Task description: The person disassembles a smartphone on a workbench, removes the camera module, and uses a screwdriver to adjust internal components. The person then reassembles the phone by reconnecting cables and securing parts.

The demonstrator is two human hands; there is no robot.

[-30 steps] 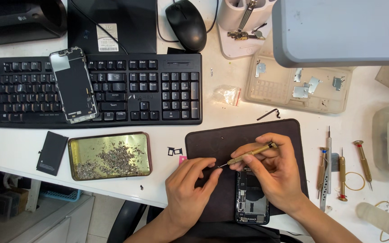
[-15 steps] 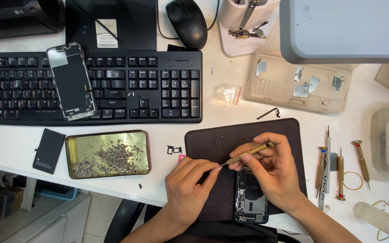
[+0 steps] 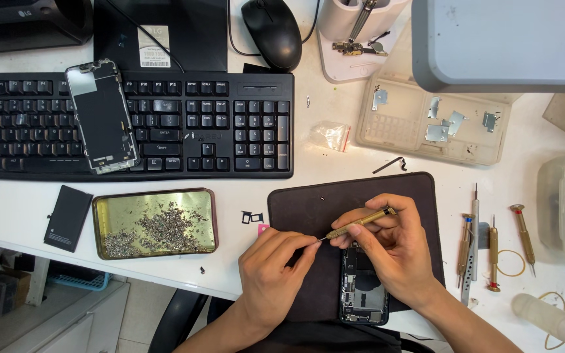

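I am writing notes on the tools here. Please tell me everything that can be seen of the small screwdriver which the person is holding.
The screwdriver is slim, with a brass-coloured, seemingly metal handle and a thin steel shaft. It lies almost level, its rear end tilted up to the right. The right hand grips the handle; the left hand pinches at the tip. It is above the dark mat, just over the opened phone.
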